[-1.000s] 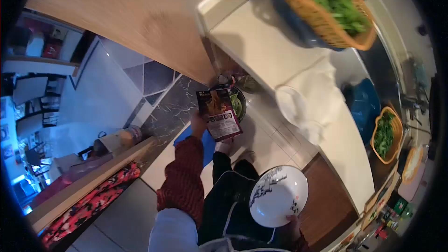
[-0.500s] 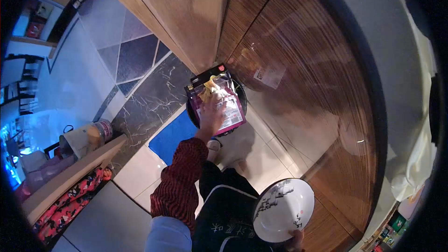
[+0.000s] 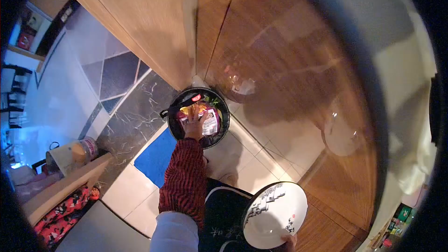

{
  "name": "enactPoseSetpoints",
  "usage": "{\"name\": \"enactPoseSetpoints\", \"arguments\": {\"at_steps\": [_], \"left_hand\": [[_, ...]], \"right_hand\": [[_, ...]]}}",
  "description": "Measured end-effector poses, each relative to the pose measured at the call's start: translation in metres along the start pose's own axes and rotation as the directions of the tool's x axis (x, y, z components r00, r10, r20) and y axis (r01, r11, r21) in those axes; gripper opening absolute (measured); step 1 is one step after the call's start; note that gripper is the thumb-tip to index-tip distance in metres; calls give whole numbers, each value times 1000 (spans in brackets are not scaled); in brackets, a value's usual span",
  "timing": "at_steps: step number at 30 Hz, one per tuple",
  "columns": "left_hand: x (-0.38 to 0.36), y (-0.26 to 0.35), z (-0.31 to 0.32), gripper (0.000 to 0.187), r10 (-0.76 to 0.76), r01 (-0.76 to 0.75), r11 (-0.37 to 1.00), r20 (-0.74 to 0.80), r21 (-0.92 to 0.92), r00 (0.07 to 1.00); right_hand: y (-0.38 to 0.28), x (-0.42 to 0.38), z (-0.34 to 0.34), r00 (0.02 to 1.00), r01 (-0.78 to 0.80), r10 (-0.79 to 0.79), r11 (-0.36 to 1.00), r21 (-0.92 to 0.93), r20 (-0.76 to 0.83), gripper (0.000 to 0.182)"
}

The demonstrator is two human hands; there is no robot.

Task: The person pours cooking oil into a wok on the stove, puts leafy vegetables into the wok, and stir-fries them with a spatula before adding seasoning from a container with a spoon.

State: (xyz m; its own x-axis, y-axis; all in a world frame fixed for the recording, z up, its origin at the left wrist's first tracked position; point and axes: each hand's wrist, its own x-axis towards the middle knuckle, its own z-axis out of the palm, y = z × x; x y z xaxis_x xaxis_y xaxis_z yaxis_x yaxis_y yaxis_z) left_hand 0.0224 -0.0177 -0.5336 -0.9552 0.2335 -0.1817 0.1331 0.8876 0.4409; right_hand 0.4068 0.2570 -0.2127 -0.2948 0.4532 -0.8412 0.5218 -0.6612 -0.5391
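Observation:
Below me a round trash bin (image 3: 226, 123) with a black liner stands on the floor. Inside it lies a purple and yellow food package (image 3: 212, 122) with a white label. My left hand (image 3: 193, 122), in a dark red striped sleeve, reaches down into the bin. Its fingers are spread flat on the package and press against it. My right hand (image 3: 290, 241) grips the rim of a white plate (image 3: 275, 214) with black ink-style drawings, tilted at my right side. Only the thumb and part of that hand show; the plate hides the other fingers.
A wooden panel (image 3: 140, 23) and glossy brown cabinet doors (image 3: 280, 42) rise behind and right of the bin. A blue mat (image 3: 154, 156) lies left of it. A shelf with a jar (image 3: 72, 156) stands at left, and a pale counter (image 3: 406, 65) runs along the right.
My left hand has pushed the package down from the bin's top to inside it, so the rim now shows all round. The plate stays in my right hand.

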Motion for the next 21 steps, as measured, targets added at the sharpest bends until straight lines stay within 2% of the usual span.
{"name": "enactPoseSetpoints", "arguments": {"at_steps": [1,2,3,4,5,6,7,8,9,10,11,12,13,14,15,16,17,18,19,21], "left_hand": [[-2,5,-15,65,80,-79,995,32,-53,996],[-6,11,-34,53,95,-101,993,116,55,989],[-15,14,-49,47,119,-127,990,114,64,986],[-28,17,-60,41,144,-152,986,111,74,983],[-44,28,-72,36,103,-107,993,83,42,991],[-52,24,-72,35,139,-136,990,95,-46,986],[-55,28,-102,32,113,3,923,277,-385,954],[-83,22,-122,23,328,-317,863,-41,-394,944],[-100,22,-138,15,241,-84,920,384,-383,891],[-121,30,-152,16,380,-178,881,430,-438,819],[-138,45,-174,19,517,-275,830,487,-484,703],[-153,91,-226,22,549,-322,830,560,-456,621],[-165,135,-287,31,574,76,710,638,-701,513],[-176,161,-313,34,621,91,682,641,-726,451],[-178,205,-365,37,661,113,659,644,-744,385],[-175,254,-411,41,486,289,767,812,-573,322],[-167,331,-486,46,281,444,820,930,-362,239],[-175,346,-487,53,362,659,593,884,-464,296],[-167,360,-482,65,478,757,484,857,-439,191],[-164,408,-502,68,606,619,586,790,-523,94]], "right_hand": [[-17,-19,21,1000,8,-8,1000,8,5,58],[-29,-41,43,996,63,-65,997,34,54,49],[-45,-63,61,987,118,-124,991,62,101,41],[-59,-78,60,985,125,-134,988,87,104,41],[-74,-92,57,981,138,-142,990,41,134,45],[-73,-108,66,974,177,-179,984,29,135,49],[-71,-123,80,967,215,-215,976,17,133,53],[-70,-138,96,960,252,-250,968,2,129,58],[-74,-153,109,951,288,-284,958,-14,122,62],[-87,-166,117,954,215,-243,963,164,175,67],[-97,-189,105,964,189,-178,981,-38,196,68],[-119,-224,111,966,193,-198,980,41,169,69],[-147,-254,113,966,201,-217,972,120,142,70],[-158,-283,112,971,189,-219,949,253,96,70],[-163,-305,112,974,182,-219,905,384,53,71],[-157,-304,97,947,247,-313,853,459,72,73],[-152,-309,84,951,241,-304,846,475,60,75],[-164,-325,78,927,338,-374,833,438,-3,75],[-175,-336,72,897,427,-437,815,392,-68,75],[-175,-344,50,892,436,-435,757,487,-123,78]]}}
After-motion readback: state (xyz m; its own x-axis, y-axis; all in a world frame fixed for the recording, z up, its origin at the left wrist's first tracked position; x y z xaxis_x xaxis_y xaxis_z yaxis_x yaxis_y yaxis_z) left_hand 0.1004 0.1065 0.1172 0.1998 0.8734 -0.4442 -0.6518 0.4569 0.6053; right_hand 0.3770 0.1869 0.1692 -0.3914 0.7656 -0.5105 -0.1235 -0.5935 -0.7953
